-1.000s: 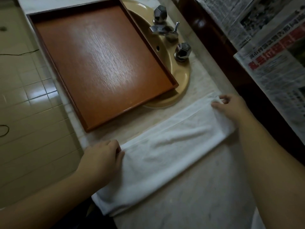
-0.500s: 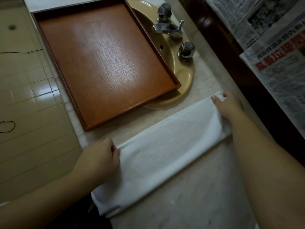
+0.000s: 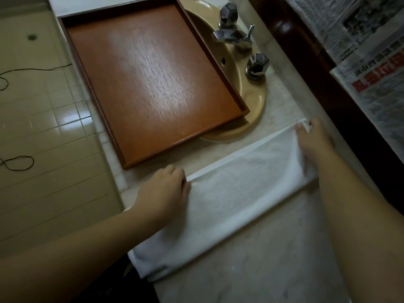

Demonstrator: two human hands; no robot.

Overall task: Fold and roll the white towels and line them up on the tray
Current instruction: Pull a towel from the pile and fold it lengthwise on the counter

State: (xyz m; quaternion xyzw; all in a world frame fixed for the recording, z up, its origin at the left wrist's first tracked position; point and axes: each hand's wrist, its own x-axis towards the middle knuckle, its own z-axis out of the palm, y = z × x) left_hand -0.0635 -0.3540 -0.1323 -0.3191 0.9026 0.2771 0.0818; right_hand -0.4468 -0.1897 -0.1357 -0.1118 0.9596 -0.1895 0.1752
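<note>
White and soft, one folded towel (image 3: 236,206) lies as a long strip on the smooth marble counter (image 3: 273,265), just beside one flat wooden tray (image 3: 153,84). Both hands grip its far edge: the left hand (image 3: 162,190) and the right hand (image 3: 312,138), which seems to pinch a corner.

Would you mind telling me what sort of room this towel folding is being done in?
Most likely a bathroom: a tan sink with a chrome faucet set in a marble counter, beside a tiled floor.
</note>
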